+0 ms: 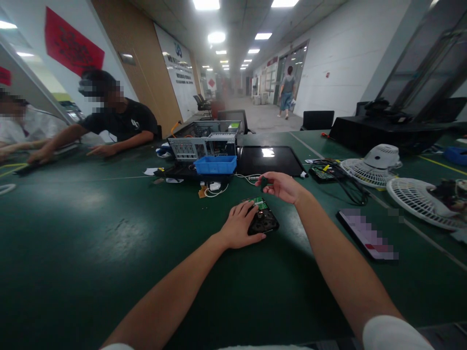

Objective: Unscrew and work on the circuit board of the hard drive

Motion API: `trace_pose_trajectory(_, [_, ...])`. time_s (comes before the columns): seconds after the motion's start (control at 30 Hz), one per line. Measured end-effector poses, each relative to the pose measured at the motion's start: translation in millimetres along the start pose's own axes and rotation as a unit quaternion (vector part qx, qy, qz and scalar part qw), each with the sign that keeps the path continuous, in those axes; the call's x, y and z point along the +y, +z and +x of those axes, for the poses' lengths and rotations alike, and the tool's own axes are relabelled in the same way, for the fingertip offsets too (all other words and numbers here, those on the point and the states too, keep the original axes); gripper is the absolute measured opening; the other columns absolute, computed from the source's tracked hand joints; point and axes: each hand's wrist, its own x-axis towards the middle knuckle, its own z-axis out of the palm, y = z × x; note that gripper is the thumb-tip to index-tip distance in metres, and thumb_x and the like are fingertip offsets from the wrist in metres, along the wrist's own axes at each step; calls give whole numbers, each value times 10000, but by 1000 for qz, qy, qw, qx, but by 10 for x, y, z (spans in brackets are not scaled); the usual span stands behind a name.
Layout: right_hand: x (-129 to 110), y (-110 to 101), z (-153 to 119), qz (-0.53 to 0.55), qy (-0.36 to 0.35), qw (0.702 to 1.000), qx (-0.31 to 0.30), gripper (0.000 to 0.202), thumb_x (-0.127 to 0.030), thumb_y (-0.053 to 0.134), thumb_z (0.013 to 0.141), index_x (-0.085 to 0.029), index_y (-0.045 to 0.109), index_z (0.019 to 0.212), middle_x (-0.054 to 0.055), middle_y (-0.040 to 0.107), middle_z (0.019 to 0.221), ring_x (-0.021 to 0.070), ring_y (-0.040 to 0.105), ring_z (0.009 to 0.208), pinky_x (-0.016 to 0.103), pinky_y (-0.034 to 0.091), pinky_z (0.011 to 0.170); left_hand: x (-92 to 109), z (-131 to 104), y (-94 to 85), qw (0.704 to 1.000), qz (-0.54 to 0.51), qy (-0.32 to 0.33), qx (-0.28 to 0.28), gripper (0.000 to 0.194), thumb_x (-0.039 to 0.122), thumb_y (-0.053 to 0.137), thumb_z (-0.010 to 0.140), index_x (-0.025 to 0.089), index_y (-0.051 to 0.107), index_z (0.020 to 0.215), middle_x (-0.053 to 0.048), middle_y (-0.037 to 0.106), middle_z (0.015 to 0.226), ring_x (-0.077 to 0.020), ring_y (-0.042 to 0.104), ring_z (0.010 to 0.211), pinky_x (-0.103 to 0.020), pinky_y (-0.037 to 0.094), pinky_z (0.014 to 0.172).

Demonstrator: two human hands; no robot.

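Observation:
My left hand (237,227) rests over the left side of a small black device housing with its inside exposed (265,223). Its fingers lie across the far part and the thumb along the near edge, gripping it against the table. A green circuit board (260,203) shows at the housing's far end; the fingers hide part of it. Raised just above and beyond the housing, my right hand (282,187) pinches a small dark green piece (263,183) between thumb and fingers. The piece is too small to name exactly.
Beyond my hands are a blue bin (216,165), an opened computer case (204,141) and a black flat screen (270,160). A phone (367,236), cables (352,187) and white fan parts (365,171) lie to the right. Co-workers (116,116) sit at the left.

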Motion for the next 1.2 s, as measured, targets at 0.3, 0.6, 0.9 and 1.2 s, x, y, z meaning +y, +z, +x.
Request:
trace_pose_trajectory(0.3, [16,6,-13,29,-37,999,-12,185,-227,630,932,-165,679,1099,95,729,918,165,720,775,254,625,707,13,8,-3,1000,-6,-4,0,996,762,613,795,271,258,1586,-130,280,1617,-399,223,1483,-590,211,1185])
trace_pose_trajectory(0.6, [22,-58,-5,26,-41,999,-11,181,-205,636,934,-135,698,1089,129,739,1007,149,715,783,227,621,726,1,8,2,1000,5,-1,-3,1008,800,548,813,246,242,1596,-135,258,1628,-394,217,1484,-589,210,1189])
trace_pose_trajectory(0.9, [12,-62,11,48,-18,999,-9,113,-198,666,882,-140,676,979,129,748,982,150,696,743,214,594,609,-5,11,10,1000,8,-1,-2,1004,802,545,813,245,248,1595,-133,256,1630,-393,207,1488,-589,197,1195])
trace_pose_trajectory(1.2, [4,-76,34,-64,-51,995,61,224,-300,792,736,-160,683,872,72,736,929,63,465,517,191,275,389,2,4,-2,1000,15,2,-1,1006,801,545,813,226,262,1589,-140,269,1624,-380,212,1489,-565,207,1196])
